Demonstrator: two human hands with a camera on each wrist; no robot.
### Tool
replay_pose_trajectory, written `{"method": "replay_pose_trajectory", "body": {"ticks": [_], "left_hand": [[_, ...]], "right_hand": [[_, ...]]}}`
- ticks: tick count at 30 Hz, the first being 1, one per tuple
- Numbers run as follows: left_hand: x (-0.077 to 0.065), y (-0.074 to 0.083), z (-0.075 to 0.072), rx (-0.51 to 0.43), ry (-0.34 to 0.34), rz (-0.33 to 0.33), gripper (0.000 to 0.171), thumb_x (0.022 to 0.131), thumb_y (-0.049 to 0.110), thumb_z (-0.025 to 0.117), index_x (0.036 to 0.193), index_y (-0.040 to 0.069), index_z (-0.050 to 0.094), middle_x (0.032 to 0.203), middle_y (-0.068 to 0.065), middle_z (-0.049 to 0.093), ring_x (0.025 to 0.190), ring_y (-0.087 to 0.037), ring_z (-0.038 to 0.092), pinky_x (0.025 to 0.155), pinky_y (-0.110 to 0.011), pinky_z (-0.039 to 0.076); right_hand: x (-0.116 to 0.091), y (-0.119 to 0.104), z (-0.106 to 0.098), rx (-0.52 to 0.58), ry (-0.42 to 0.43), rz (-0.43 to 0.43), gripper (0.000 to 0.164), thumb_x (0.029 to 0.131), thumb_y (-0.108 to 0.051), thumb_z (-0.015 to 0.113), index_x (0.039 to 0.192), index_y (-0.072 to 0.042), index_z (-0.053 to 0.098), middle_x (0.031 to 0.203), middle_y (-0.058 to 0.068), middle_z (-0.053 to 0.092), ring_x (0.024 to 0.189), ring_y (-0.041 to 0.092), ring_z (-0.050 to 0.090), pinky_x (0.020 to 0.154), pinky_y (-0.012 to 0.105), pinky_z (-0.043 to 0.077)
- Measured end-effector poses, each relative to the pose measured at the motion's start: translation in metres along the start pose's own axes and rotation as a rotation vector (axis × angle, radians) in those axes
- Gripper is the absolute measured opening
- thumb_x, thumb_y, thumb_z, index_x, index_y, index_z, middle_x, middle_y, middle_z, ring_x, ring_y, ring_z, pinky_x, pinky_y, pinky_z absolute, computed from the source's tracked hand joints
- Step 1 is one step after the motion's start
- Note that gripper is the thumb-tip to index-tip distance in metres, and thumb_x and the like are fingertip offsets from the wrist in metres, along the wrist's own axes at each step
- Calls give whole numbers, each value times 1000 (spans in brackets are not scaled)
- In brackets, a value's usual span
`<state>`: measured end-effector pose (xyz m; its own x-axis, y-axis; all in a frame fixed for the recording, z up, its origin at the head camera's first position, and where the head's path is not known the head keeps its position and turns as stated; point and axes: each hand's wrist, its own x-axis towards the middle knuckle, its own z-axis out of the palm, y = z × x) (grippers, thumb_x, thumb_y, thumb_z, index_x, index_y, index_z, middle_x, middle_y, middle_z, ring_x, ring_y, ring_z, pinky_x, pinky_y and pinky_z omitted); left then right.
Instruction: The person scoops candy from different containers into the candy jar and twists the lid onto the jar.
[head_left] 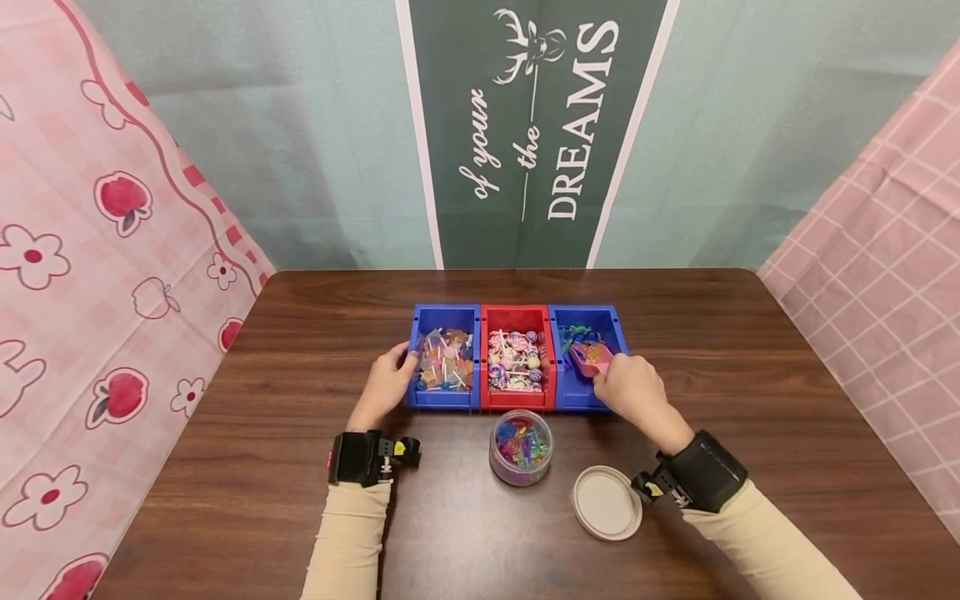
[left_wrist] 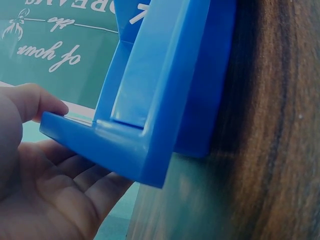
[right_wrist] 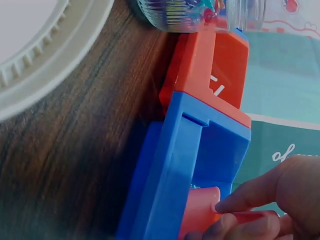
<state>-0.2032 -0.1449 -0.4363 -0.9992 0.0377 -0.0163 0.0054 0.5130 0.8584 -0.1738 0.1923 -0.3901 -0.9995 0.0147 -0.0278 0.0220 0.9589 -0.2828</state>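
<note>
while the left hand (head_left: 386,385) grips the side of the left blue bin (head_left: 447,400), the right hand (head_left: 633,390) holds one pink scoop (head_left: 591,368), located inside the right blue bin (head_left: 576,402); red bin (head_left: 517,401), one, between.

At four o'clock in the head view, the right hand (head_left: 633,389) partly hides the pink plastic scoop (head_left: 591,358); at five, the shiny multicoloured pieces (head_left: 522,442) in the clear round jar (head_left: 519,477) are too small to identify. The right wrist view cuts off the jar at one and the round white ridged lid (right_wrist: 37,37) at ten; the left wrist view, the left hand (left_wrist: 55,187) at eight.
</note>
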Motion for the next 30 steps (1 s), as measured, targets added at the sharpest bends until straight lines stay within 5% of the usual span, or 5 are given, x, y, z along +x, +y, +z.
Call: {"method": "replay_pose_trajectory", "body": {"ticks": [20,30], "left_hand": [[0,-1,1,-7,-7,-1,43,98,16,42,134,-8,45,126,-29,56,105,-33,55,98,-53,44],[0,-2,1,11,-11,8,44,98,16,41,135,-7,44,125,-29,57,104,-33,55,97,-54,45]], "right_hand": [[2,-1,-2,28,49,-5,28,76,-12,59,53,0,50,61,24,58,54,33,51,46,49,49],[-3,6,23,60,169,-69,31,76,-9,60,48,-2,48,55,27,59,52,40,55,47,55,49]]}}
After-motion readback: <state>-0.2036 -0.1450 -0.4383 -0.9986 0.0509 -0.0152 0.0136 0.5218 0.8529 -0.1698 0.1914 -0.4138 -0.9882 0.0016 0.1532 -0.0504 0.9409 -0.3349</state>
